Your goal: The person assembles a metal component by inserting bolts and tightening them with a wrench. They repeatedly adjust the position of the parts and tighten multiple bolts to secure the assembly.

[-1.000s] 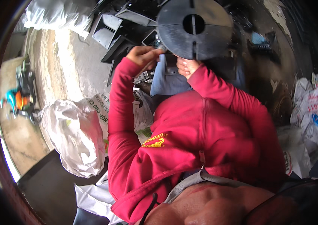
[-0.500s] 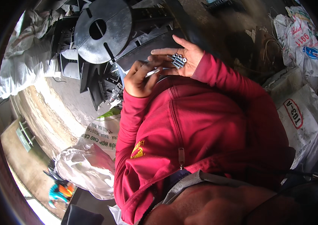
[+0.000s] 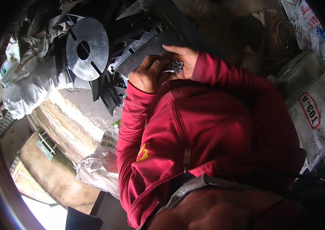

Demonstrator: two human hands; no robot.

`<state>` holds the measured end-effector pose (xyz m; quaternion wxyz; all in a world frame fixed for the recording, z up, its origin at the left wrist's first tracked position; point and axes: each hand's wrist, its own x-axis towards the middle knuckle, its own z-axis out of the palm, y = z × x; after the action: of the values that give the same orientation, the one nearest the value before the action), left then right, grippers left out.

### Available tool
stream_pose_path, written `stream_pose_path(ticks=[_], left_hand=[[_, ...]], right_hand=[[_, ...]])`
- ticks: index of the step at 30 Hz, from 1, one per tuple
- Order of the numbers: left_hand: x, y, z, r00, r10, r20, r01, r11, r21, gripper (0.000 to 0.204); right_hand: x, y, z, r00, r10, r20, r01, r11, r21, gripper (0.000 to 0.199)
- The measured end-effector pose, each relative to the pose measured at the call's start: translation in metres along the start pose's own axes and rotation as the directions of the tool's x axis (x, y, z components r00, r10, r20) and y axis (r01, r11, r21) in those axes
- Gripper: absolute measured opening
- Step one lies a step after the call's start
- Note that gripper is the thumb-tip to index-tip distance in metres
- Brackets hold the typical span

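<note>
My right hand (image 3: pixel 188 60) is palm up with the thumb stretched out. A small cluster of metal bolts (image 3: pixel 177 66) lies in it, several short silvery pieces with sockets or nuts at their ends. My left hand (image 3: pixel 146 73) is bent over the cluster, fingers curled, its fingertips close against or touching the bolts. A thin bright piece (image 3: pixel 168 71) shows at its fingers; I cannot make out what it is. Beyond the hands stands a pile of dark metal plates and brackets (image 3: pixel 135 57), with a round slotted steel disc (image 3: pixel 93 46) on it.
Crumpled white plastic sacks (image 3: pixel 30 90) lie at the left, and another white sack (image 3: pixel 99 172) is beside my left elbow. Printed white bags (image 3: pixel 312 115) stand at the right. A pale strip of floor (image 3: pixel 70 122) runs along the left, beside a brown surface (image 3: pixel 55 168).
My left hand has moved in to the bolts on my right palm, its fingers now partly covering them. The view has shifted, so the disc shows farther left.
</note>
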<state>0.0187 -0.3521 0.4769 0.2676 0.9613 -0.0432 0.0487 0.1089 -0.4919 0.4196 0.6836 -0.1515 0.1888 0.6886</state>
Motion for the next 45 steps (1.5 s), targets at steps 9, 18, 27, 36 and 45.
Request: stream_pose_path(ticks=[9, 18, 27, 36, 45], left_hand=[[0.002, -0.004, 0.002, 0.993, 0.117, -0.004, -0.117, 0.991, -0.059, 0.03], [-0.006, -0.012, -0.017, 0.99, -0.14, -0.006, 0.136, 0.97, -0.2, 0.027], [-0.014, -0.004, 0.003, 0.933, -0.274, -0.235, 0.23, 0.953, -0.197, 0.01], [-0.024, -0.01, 0.017, 0.937, -0.277, -0.213, 0.225, 0.944, -0.242, 0.013], [-0.023, -0.01, 0.031, 0.91, -0.278, -0.307, 0.232, 0.956, -0.18, 0.035]], right_hand=[[0.013, 0.004, -0.025, 0.986, 0.077, 0.148, -0.081, 0.996, 0.021, 0.03], [-0.004, 0.002, 0.003, 0.991, -0.13, 0.003, 0.125, 0.945, -0.302, 0.031], [0.003, 0.002, -0.004, 0.949, -0.3, -0.095, 0.176, 0.756, -0.631, 0.028], [0.009, 0.008, -0.016, 0.968, -0.25, -0.016, 0.206, 0.832, -0.515, 0.024], [0.005, 0.014, 0.003, 0.872, -0.455, -0.18, 0.257, 0.739, -0.623, 0.019]])
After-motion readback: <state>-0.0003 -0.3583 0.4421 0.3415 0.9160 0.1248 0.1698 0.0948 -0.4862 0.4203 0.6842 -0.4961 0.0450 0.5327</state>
